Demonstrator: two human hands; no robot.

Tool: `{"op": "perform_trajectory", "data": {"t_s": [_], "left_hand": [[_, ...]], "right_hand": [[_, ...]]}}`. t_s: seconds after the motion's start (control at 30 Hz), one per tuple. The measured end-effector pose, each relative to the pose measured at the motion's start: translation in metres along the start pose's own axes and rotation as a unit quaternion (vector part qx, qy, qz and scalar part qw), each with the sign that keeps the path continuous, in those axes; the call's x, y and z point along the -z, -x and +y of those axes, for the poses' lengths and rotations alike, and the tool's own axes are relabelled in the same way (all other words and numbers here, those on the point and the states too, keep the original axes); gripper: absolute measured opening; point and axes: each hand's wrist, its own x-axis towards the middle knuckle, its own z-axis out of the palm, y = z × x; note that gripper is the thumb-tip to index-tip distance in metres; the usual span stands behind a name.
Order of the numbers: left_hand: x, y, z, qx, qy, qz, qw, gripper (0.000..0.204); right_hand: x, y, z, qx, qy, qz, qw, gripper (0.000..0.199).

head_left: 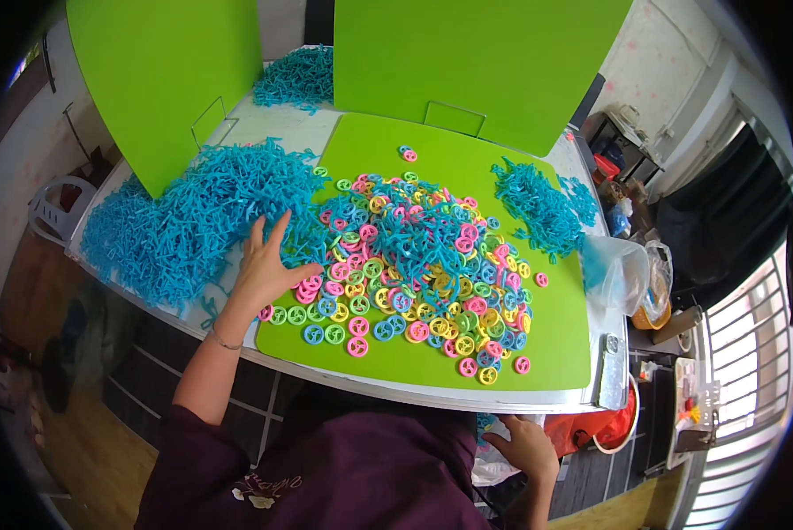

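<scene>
My left hand (271, 265) is open, its fingers spread, over the left edge of a heap of small plastic wheels (379, 265) in pink, yellow, green and blue. Its fingertips are beside a big pile of thin teal plastic pieces (211, 203), and its thumb reaches toward the pink wheels. More teal pieces (418, 238) lie on top of the wheels. My right hand (522, 446) is low, just past the table's front edge, with thumb and fingers apart. Below it is a white plastic bag (493, 468) with some blue bits near its top. I see nothing held in either hand.
A green mat (538, 362) covers the white table (303, 353). Upright green boards (467, 62) on wire stands border the back and left. Teal piles lie at the right (538, 208) and back (299, 78). Clear bags (613, 274) hang at the right edge, above a red bag (573, 433).
</scene>
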Motion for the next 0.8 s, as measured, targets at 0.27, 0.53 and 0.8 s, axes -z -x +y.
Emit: {"op": "perform_trajectory", "data": {"t_s": [0.27,0.53,0.8], "left_hand": [[-0.011,-0.05,0.006,0.009,0.037,-0.042,0.998,0.071],[-0.026,-0.071,0.038,-0.14,0.145,0.027,0.979,0.04],[-0.043,-0.05,0.124,-0.314,0.204,-0.017,0.927,0.057]], "right_hand": [[-0.006,-0.008,0.001,0.01,-0.013,-0.017,1.0,0.05],[-0.006,-0.007,0.005,0.018,-0.035,-0.011,0.999,0.05],[0.004,-0.001,-0.005,-0.005,-0.014,-0.027,1.0,0.051]]}}
